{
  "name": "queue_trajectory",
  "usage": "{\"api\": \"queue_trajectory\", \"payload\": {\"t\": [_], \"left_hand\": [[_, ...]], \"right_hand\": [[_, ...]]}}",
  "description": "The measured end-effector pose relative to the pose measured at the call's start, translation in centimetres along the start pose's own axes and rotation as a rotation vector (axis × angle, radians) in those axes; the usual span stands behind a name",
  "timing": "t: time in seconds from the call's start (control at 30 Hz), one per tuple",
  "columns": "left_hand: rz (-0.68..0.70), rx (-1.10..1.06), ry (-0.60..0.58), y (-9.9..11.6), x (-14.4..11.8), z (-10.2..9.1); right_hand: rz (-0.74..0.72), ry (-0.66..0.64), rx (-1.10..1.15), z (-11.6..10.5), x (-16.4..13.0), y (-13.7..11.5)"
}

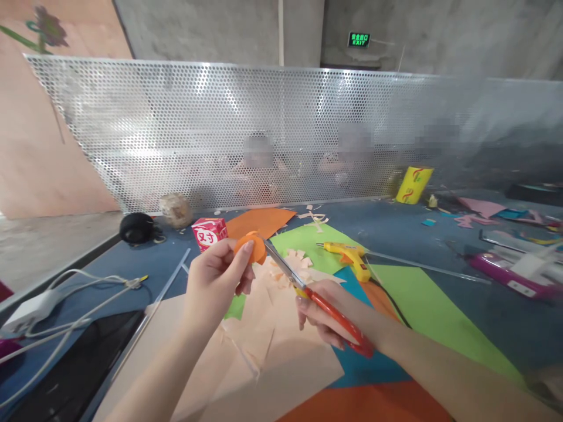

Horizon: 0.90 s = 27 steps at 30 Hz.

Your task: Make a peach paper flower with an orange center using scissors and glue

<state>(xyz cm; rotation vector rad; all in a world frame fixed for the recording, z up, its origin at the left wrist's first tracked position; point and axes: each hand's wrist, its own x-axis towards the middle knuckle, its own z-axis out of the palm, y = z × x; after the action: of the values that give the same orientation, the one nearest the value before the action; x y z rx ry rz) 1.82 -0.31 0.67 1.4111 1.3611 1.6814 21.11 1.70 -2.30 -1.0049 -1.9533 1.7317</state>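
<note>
A small round piece of orange paper point(251, 249) is pinched between the thumb and fingers of my left hand point(222, 272). My right hand point(328, 308) is closed around the red handles of a pair of scissors point(285, 268). The blades point up and left, with their tips at the right edge of the orange piece; whether they cut into it I cannot tell. Below the blades, a pale peach paper flower point(299, 262) lies on the sheets. Peach paper point(281, 366) with creases spreads under both hands.
A yellow glue gun point(352, 255) with a clear glue stick lies right of the scissors. Green paper point(431, 305), blue and orange sheets overlap nearby. A red-pink box point(210, 231), white cables point(79, 293) and a black tablet-like slab point(83, 363) are left. A perforated metal screen point(176, 117) stands behind.
</note>
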Motion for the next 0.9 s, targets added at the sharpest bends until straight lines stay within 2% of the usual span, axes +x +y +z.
{"api": "queue_trajectory", "payload": {"t": [0.17,0.63,0.9], "left_hand": [[-0.007,0.041,-0.020,0.0,-0.2,0.0],[-0.026,0.089,0.070,1.0,-0.7,0.6],[-0.028,0.078,0.030,0.8,-0.7,0.4]], "right_hand": [[-0.019,0.011,0.003,0.0,0.2,0.4],[-0.013,0.021,0.010,0.0,0.3,0.5],[-0.002,0.036,-0.031,0.1,0.3,0.5]]}}
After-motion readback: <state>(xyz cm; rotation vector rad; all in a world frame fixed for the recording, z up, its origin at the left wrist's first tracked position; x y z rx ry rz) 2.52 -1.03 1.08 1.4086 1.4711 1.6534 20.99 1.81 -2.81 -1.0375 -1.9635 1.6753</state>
